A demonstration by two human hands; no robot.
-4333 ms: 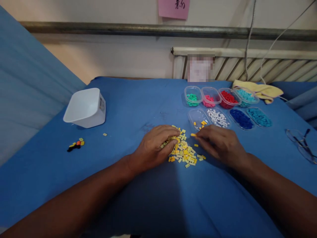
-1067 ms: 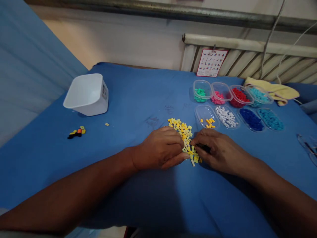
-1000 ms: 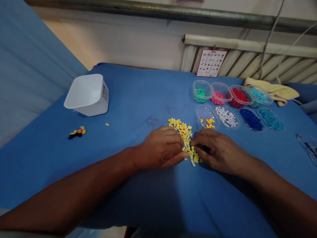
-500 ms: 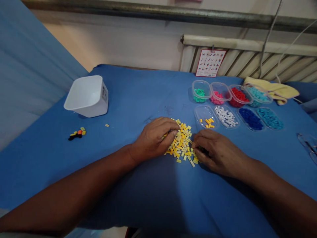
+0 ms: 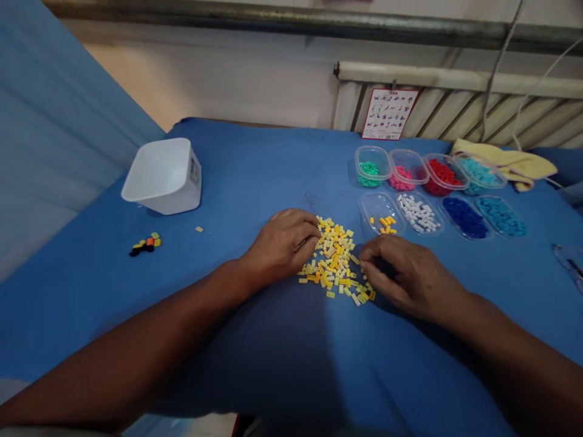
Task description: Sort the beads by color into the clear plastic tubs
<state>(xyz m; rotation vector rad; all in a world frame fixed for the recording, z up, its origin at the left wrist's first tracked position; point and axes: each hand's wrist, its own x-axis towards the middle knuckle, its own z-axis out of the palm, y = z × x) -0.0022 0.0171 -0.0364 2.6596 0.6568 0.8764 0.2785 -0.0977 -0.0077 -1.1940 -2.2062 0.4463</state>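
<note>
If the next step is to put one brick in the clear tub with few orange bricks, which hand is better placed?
Right, I think: the right hand is nearer that clear tub, beside the yellow brick pile; the left hand is across the pile.

A metal pipe (image 5: 273, 19) is running horizontally along the wall (image 5: 218, 73), above a ribbed radiator (image 5: 437, 74) from which a red-bordered card (image 5: 390, 114) is hanging. A grey cable (image 5: 495, 60) and a white cable (image 5: 534, 88) are passing in front of the radiator, while a yellow cloth (image 5: 512, 162) is lying crumpled below. Eyeglasses (image 5: 572, 262) are resting at the right edge of the view, and a light-blue curtain (image 5: 59, 115) is hanging at the left.
</note>
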